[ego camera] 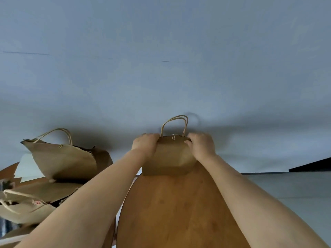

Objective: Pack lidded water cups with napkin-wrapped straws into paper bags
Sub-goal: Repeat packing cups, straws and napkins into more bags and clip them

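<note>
A brown paper bag (pixel 170 158) with twine handles stands at the far end of the wooden table (pixel 179 212), against the pale wall. Its top is folded closed and a paper clip (pixel 173 137) pins the middle of the fold. My left hand (pixel 146 144) grips the top left corner of the bag. My right hand (pixel 201 144) grips the top right corner. The bag's contents are hidden; no cup or straw shows.
Another clipped paper bag (pixel 68 160) stands to the left, leaning. Below it lie several flat paper bags (pixel 26 203) in a pile. A dark ledge (pixel 311 166) shows at the right, above a grey surface.
</note>
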Motion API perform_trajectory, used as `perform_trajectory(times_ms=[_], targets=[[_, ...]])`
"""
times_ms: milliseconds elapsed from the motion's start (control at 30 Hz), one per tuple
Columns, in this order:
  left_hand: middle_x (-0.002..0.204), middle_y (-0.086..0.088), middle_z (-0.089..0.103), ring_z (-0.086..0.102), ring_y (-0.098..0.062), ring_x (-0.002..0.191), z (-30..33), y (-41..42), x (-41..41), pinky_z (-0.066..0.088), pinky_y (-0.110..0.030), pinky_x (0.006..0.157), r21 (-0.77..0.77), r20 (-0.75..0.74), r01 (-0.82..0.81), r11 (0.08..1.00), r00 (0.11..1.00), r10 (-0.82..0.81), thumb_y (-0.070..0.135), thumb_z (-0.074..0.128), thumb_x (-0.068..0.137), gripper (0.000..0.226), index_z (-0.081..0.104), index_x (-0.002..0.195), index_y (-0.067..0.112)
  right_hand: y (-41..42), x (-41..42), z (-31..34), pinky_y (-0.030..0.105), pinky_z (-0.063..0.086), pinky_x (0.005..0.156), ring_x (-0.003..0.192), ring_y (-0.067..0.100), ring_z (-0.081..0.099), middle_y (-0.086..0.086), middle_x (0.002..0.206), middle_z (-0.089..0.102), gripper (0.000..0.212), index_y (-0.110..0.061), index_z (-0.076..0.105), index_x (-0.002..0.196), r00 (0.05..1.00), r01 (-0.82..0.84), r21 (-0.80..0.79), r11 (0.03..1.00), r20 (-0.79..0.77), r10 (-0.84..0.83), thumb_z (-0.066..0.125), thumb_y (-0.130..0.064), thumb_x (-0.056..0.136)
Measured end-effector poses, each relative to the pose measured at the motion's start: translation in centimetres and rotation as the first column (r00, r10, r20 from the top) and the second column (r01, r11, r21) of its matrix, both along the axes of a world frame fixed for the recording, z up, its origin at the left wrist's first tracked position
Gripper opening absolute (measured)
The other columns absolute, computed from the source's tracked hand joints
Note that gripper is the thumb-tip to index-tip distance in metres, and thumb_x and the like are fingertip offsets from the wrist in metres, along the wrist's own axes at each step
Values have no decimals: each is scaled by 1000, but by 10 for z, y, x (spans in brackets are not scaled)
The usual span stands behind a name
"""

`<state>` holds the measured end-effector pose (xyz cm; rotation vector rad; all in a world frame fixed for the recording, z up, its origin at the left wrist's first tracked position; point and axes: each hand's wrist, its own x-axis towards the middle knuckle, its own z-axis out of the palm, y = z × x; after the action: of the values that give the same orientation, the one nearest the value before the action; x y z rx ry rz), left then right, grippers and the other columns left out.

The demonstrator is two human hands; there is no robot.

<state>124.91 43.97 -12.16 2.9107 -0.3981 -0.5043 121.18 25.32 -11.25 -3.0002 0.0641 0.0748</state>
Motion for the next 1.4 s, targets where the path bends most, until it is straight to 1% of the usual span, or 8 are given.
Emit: perform_trajectory(times_ms=[300, 467, 667, 833, 1100, 1233, 1333, 1400], targets=[[127, -5, 52, 44, -25, 120, -1, 9, -6, 40, -34, 88, 25, 57, 21, 999, 998, -23, 22, 39, 100, 31, 46, 130, 17, 13, -7, -18, 38, 32, 96, 108, 32, 51, 9, 107, 63, 21, -8, 62, 107, 995, 33, -18, 999, 97, -31, 53, -22, 94], [147, -3, 33, 26, -24, 138, 12, 14, -24, 28, -33, 108, -45, 120, 74, 996, 991, -68, 19, 47, 95, 55, 27, 146, 18, 16, -27, -7, 45, 51, 78, 80, 33, 64, 9, 84, 67, 33, -7, 67, 87, 971, 48, -27, 998, 234, -41, 84, -15, 60], [151, -4, 30, 22, -22, 141, 39, 27, -59, 21, -31, 113, -94, 146, 105, 990, 985, -91, 19, 46, 95, 58, 24, 148, 16, 33, -58, 15, 42, 54, 71, 77, 33, 63, 11, 83, 67, 23, -2, 67, 88, 950, -97, 67, 993, 303, 72, 73, 2, 67], [144, -4, 43, 34, -23, 135, 65, 65, -105, 27, -33, 111, -80, 207, 100, 992, 975, -81, 25, 44, 98, 47, 35, 143, 16, 85, -93, 46, 35, 50, 61, 69, 31, 59, 9, 71, 65, 12, -3, 67, 78, 929, -204, 60, 977, 326, 174, 70, 1, 67], [118, -3, 57, 55, -23, 107, 103, 195, -227, 46, -34, 83, -96, 295, 19, 995, 955, 10, 27, 38, 98, 32, 57, 120, 15, 227, -194, 90, 36, 47, 76, 99, 26, 53, 11, 102, 64, 26, -2, 63, 108, 902, -349, 97, 932, 304, 307, 46, -16, 92], [113, -3, 59, 57, -22, 102, 124, 286, -305, 47, -33, 79, -126, 343, -99, 987, 929, 138, 27, 39, 99, 27, 59, 113, 15, 319, -263, 107, 28, 31, 58, 92, 32, 55, 14, 92, 64, 18, 0, 62, 91, 840, -482, 109, 869, 340, 423, 49, -12, 89], [110, -3, 64, 61, -21, 96, 134, 351, -357, 49, -31, 75, -123, 342, -208, 970, 909, 239, 26, 41, 99, 25, 60, 112, 15, 388, -302, 116, 31, 41, 76, 97, 30, 57, 12, 96, 66, 17, -5, 63, 89, 798, -558, 113, 822, 346, 494, 51, -17, 89], [104, -2, 66, 62, -22, 90, 141, 397, -390, 44, -29, 67, -67, 349, -283, 957, 892, 288, 25, 43, 97, 21, 60, 106, 15, 438, -324, 123, 30, 37, 73, 96, 29, 56, 10, 96, 65, 20, -7, 62, 88, 774, -606, 120, 786, 317, 548, 49, -22, 92]])
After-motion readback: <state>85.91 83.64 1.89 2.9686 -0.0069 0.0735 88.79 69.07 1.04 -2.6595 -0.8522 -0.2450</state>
